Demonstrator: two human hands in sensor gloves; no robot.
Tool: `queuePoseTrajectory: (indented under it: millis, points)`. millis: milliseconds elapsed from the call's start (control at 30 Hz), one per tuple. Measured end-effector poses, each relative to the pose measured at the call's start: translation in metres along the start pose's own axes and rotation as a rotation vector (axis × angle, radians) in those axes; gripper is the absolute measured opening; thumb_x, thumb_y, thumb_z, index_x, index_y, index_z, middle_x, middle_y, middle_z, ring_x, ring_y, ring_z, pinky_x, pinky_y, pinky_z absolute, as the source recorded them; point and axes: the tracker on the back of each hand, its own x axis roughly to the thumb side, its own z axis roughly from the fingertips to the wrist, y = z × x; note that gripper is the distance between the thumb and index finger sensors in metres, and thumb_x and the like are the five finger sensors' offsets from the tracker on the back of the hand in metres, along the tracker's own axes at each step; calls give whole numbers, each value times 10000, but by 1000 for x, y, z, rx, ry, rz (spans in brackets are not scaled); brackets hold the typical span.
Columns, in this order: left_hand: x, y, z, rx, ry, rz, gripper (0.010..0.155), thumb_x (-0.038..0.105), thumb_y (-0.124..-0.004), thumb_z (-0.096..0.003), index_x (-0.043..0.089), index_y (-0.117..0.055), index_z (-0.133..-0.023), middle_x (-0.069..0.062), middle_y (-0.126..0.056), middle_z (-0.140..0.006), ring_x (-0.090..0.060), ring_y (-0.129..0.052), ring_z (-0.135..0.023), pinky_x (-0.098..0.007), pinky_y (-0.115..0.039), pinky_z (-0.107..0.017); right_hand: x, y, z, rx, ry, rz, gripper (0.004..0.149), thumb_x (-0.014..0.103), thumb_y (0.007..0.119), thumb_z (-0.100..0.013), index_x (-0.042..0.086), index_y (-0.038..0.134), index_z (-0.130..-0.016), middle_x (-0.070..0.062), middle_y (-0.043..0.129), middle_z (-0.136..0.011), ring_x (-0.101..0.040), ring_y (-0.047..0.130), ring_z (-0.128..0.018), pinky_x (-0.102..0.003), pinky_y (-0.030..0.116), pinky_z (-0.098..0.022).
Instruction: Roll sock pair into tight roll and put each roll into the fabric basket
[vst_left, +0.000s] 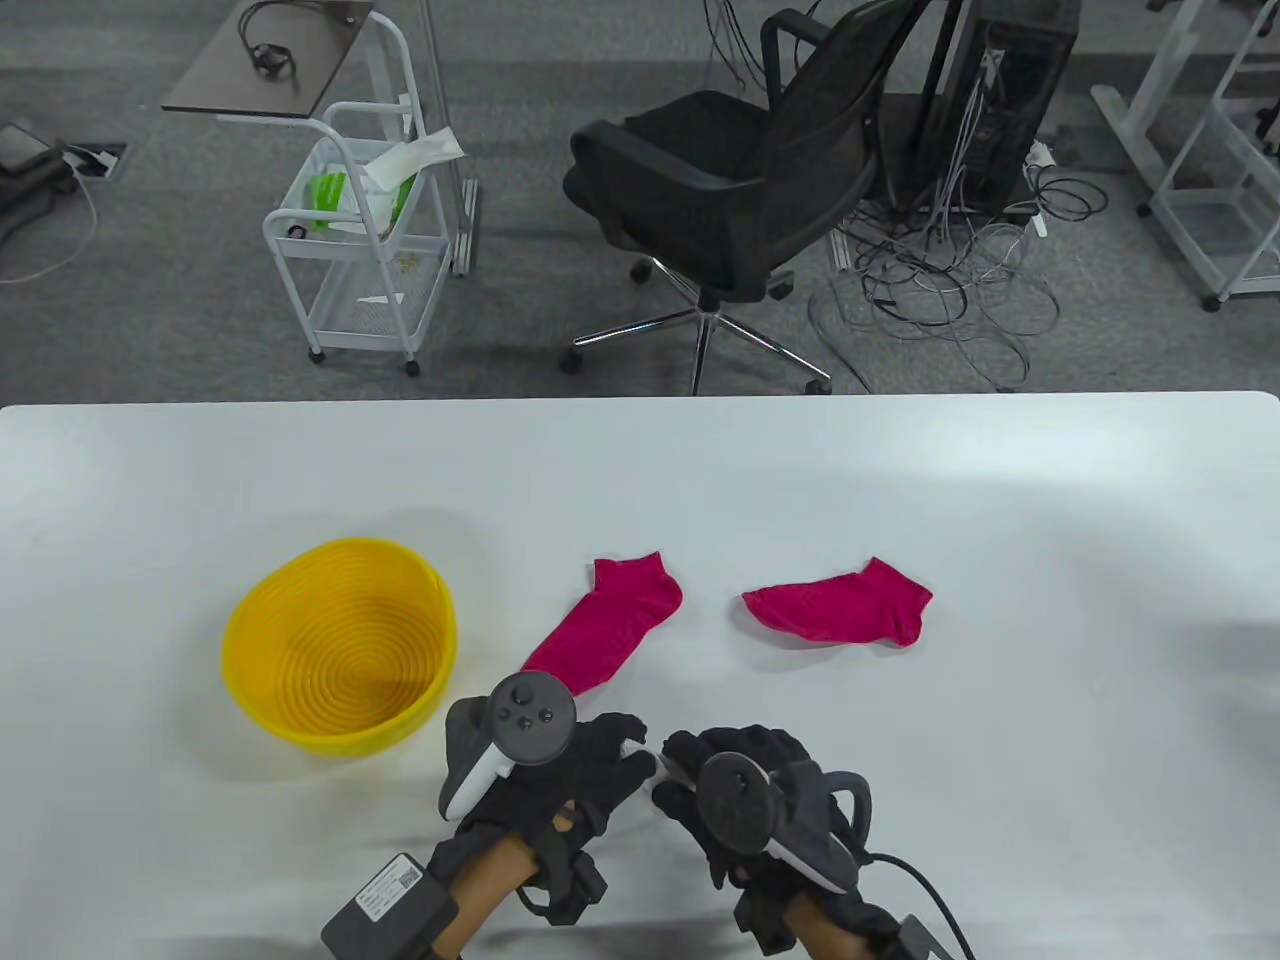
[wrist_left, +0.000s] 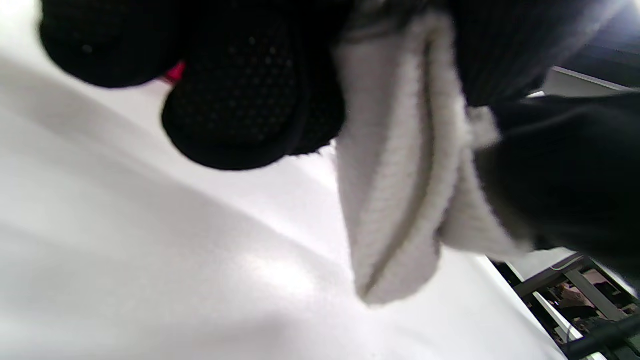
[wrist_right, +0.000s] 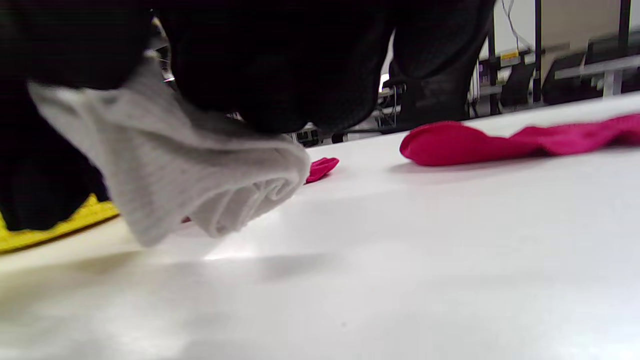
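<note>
Both gloved hands meet near the table's front edge and grip a white sock roll (vst_left: 645, 757) between them. My left hand (vst_left: 590, 765) curls round its left end and my right hand (vst_left: 715, 775) round its right end. The roll (wrist_left: 400, 170) hangs just above the table in the left wrist view, and its coiled end (wrist_right: 210, 185) shows in the right wrist view. Two pink socks lie flat beyond the hands: one (vst_left: 610, 625) slanted just ahead of my left hand, the other (vst_left: 845, 603) to the right. The yellow basket (vst_left: 340, 645) stands at the left, with nothing in it.
The white table (vst_left: 900, 480) stretches wide behind the socks. Off the table's far edge are a black office chair (vst_left: 740, 170), a white wire cart (vst_left: 365, 220) and tangled cables (vst_left: 950, 280) on the floor.
</note>
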Motion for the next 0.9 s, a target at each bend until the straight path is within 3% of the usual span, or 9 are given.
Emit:
queuePoseTrajectory:
  millis: [100,300,367,433,500,733,900]
  points:
    - [3,-3,2,-11,-15,-50,585,540,-806,-354,234,-842,-852,-87,-1016,-629,-223,-1051,-370,-430,-836,-320,2,-1,-1,-28,26,-4,427,499,833,-393,288,896,-759,60,995,-706,-145,992,-653,-520,741,-614]
    - [10,-5,3,5,-44,-164,527,506,-775,-380,304,-838,-863,-97,-998,-672,-250,-1039,-413,-449,-820,-348,-15,-6,-4,-8,203,-113,440,533,869,-375,242,939,-698,46,1024,-604,-149,1016,-550,-519,768,-570]
    - [14,-5,4,23,-51,-187,513,487,-760,-389,314,-837,-865,-119,-994,-680,-264,-1037,-419,-457,-815,-352,-14,-3,-4,55,201,-164,443,541,846,-384,274,906,-733,50,1003,-667,-155,998,-611,-527,751,-589]
    - [19,-5,5,55,-75,-241,500,476,-730,-396,322,-840,-860,-119,-1002,-674,-266,-1042,-410,-457,-818,-347,-9,2,-2,150,179,-203,577,595,802,-383,299,785,-878,30,918,-824,-192,934,-738,-541,717,-620]
    - [25,-7,9,70,-109,-259,494,475,-722,-399,328,-845,-854,-117,-1009,-670,-265,-1047,-404,-455,-822,-342,-5,5,-2,173,180,-195,667,598,790,-388,295,669,-969,2,843,-903,-225,879,-801,-558,689,-636]
    - [43,-6,21,166,-209,-302,467,461,-715,-404,367,-847,-841,-107,-1006,-689,-246,-1053,-394,-434,-831,-315,-13,6,-5,192,264,-210,594,468,698,-466,262,576,-1010,-42,731,-995,-256,851,-846,-560,720,-615]
    - [54,5,32,301,-260,-247,431,421,-709,-407,383,-858,-810,-115,-1013,-687,-219,-1075,-351,-397,-860,-260,-24,15,-8,364,326,-451,605,433,657,-475,224,509,-1023,-58,806,-953,-206,962,-742,-513,788,-561]
